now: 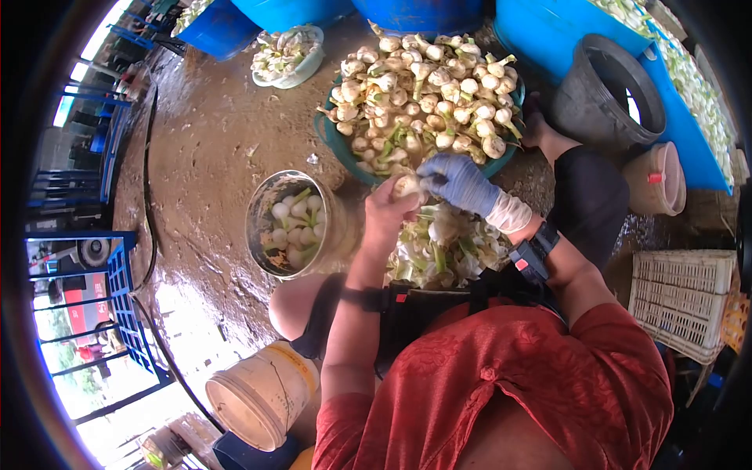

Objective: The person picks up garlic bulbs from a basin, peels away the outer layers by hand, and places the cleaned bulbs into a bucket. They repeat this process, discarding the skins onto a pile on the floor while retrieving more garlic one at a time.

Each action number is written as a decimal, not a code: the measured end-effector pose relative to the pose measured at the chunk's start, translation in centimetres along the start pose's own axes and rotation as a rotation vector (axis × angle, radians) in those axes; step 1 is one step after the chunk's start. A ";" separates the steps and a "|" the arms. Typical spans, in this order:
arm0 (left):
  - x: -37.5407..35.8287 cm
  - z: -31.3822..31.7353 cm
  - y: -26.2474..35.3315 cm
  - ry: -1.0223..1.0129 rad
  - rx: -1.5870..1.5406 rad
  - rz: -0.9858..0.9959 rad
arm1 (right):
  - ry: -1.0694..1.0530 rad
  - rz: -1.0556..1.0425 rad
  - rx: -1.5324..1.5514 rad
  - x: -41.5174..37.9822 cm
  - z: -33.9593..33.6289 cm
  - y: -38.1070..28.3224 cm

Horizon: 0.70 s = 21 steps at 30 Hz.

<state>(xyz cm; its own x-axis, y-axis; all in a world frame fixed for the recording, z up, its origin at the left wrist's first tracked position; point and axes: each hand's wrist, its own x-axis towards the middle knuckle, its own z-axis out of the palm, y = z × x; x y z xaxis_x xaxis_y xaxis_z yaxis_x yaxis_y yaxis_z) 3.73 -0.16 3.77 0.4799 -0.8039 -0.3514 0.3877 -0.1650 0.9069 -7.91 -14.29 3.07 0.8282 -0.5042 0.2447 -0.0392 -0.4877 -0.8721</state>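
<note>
My bare left hand is closed around a garlic bulb in front of me. My right hand, in a blue glove with a whitish cuff, pinches at the bulb's right side; its fingertips are partly hidden. Just beyond my hands stands a wide green basin heaped with soil-stained garlic bulbs with short stems. Below my hands, between my legs, lies a pile of garlic peelings. To the left, a bucket holds several clean white peeled bulbs.
A pale bowl of garlic sits at the back left. A dark grey bucket, a beige bucket and a white crate stand on the right. A white bucket lies tilted at the lower left. The brown floor looks wet.
</note>
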 end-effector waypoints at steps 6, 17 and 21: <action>0.5 0.2 -1.2 0.021 0.422 0.143 | -0.040 -0.124 -0.649 -0.2 1.0 -1.1; -0.3 0.0 0.5 -0.130 0.153 0.113 | -0.015 -0.043 -0.108 0.4 0.5 5.7; -1.0 0.0 1.0 -0.223 -0.116 0.128 | -0.147 0.039 -0.966 -1.8 0.8 11.7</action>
<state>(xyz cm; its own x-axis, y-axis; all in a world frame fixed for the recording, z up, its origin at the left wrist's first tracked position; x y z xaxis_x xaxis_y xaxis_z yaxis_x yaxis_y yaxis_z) 3.62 0.48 5.05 0.3504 -0.9222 -0.1638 0.4285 0.0023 0.9035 -9.44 -18.51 -7.94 0.8753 -0.4707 0.1110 -0.4551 -0.8794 -0.1399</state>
